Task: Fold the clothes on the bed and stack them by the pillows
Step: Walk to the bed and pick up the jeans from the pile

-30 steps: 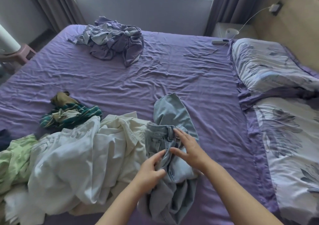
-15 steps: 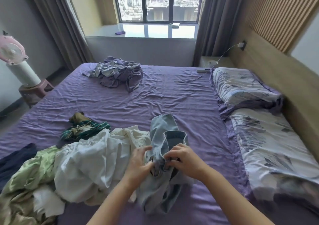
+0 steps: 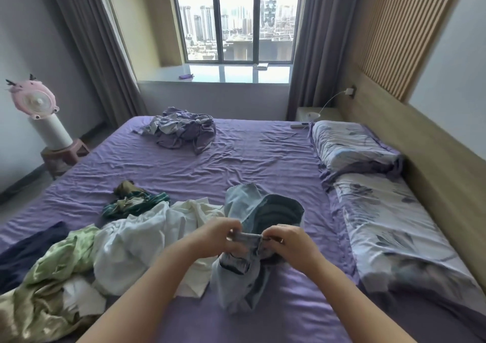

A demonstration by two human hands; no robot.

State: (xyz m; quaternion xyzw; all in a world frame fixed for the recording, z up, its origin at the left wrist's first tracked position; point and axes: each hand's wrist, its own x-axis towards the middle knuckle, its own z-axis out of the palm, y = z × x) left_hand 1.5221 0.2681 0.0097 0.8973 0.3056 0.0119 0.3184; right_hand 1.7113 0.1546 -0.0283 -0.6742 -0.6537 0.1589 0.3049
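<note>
Between both hands: light denim jeans (image 3: 247, 240), waistband lifted, legs trailing onto the purple bed (image 3: 236, 163).
Left hand (image 3: 215, 235): fingers curled, pinching the waistband's left end.
Right hand (image 3: 286, 245): pinching its right end.
Beside the jeans, left: white garment (image 3: 136, 242).

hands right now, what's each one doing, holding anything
Left hand: closed, pinching the waistband of the light blue jeans.
Right hand: closed, pinching the same waistband at its other end.
</note>
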